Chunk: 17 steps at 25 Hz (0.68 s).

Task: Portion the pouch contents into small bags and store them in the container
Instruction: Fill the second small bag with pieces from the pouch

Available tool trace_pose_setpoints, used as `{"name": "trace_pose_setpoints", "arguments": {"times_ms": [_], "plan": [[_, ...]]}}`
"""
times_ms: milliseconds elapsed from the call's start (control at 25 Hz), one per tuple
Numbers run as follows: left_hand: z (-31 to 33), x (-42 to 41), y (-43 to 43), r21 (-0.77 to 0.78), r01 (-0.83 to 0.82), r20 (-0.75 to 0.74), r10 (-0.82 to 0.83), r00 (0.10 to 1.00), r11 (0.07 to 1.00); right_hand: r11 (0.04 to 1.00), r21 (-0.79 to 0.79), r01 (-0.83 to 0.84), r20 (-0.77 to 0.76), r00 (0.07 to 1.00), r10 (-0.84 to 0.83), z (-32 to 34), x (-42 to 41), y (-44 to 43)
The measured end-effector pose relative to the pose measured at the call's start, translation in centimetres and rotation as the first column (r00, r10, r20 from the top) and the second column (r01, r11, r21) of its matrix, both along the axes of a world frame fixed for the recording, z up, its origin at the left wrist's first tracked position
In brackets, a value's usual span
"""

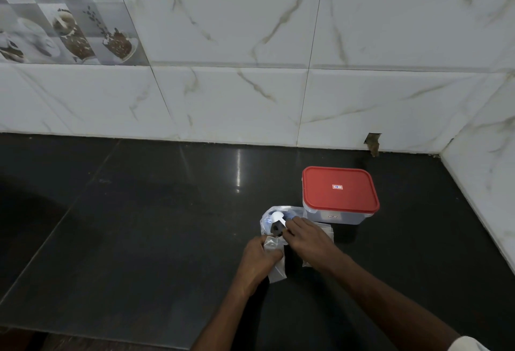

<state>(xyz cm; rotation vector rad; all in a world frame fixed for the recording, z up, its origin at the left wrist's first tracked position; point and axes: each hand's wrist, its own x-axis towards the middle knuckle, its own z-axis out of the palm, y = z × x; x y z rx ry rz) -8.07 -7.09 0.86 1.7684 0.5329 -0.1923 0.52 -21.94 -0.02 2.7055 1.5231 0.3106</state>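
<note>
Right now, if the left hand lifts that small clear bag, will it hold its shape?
Probably floppy: the small bag is thin clear film, creased where the left hand grips it. Likely very light, as no bulge of contents shows. Its mouth may sag shut unless held open for the white spoon in the right hand.

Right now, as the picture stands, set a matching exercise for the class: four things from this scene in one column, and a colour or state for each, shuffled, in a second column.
Things
1. white spoon
2. small clear bag
3. container lid
4. countertop

Colours or states
A. red, shut on the container
B. black and glossy
C. held by the right hand at the mouth of the pouch
D. gripped by the left hand

Pairs: 1-C, 2-D, 3-A, 4-B
</note>
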Motion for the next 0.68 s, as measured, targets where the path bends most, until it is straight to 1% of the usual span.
{"name": "trace_pose_setpoints", "arguments": {"times_ms": [80, 200, 240, 320, 400, 480, 520, 560, 640, 680], "plan": [[-0.2, 0.0, 0.3, 0.014, -0.001, 0.0, 0.001, 1.0, 1.0, 0.997, 0.012, 0.071, -0.073, 0.995, -0.07, -0.1, 0.1, 0.7], [-0.3, -0.1, 0.4, 0.0, -0.03, 0.015, 0.03, 0.999, 1.0, 0.983, 0.116, 0.142, -0.186, 0.975, -0.119, 0.2, -0.4, 1.0], [0.0, -0.2, 0.4, -0.011, -0.038, 0.018, 0.038, 0.999, 0.999, 0.973, 0.141, 0.182, -0.204, 0.967, -0.151, 0.7, -0.6, 0.8], [0.2, -0.1, 0.3, -0.033, -0.045, 0.013, 0.045, 0.999, 0.998, 0.95, 0.143, 0.277, -0.197, 0.949, -0.247, 1.1, -1.0, 0.3], [0.1, 0.0, 0.2, -0.039, -0.04, -0.001, 0.04, 0.999, 0.998, 0.934, 0.089, 0.346, -0.201, 0.925, -0.324, 0.6, -1.9, 0.5], [-0.2, -0.1, 0.2, -0.026, -0.027, -0.011, 0.026, 1.0, 0.999, 0.936, 0.041, 0.351, -0.196, 0.921, -0.337, 0.2, -2.3, 1.5], [-0.4, -0.1, 0.3, -0.018, -0.023, -0.012, 0.023, 1.0, 1.0, 0.926, 0.074, 0.371, -0.25, 0.905, -0.343, 0.2, -2.2, 2.1], [-0.6, -0.1, 0.4, -0.018, -0.023, -0.011, 0.023, 1.0, 1.0, 0.915, 0.06, 0.398, -0.319, 0.877, -0.361, 0.3, -2.0, 2.4], [-0.6, -0.2, 0.7, -0.033, -0.018, -0.01, 0.018, 1.0, 0.999, 0.915, 0.152, 0.373, -0.335, 0.891, -0.307, 0.7, -1.4, 2.6], [-0.5, -0.1, 0.8, -0.039, -0.015, -0.015, 0.015, 1.0, 0.999, 0.935, 0.139, 0.325, -0.301, 0.914, -0.273, 1.0, -1.2, 2.7]]}}
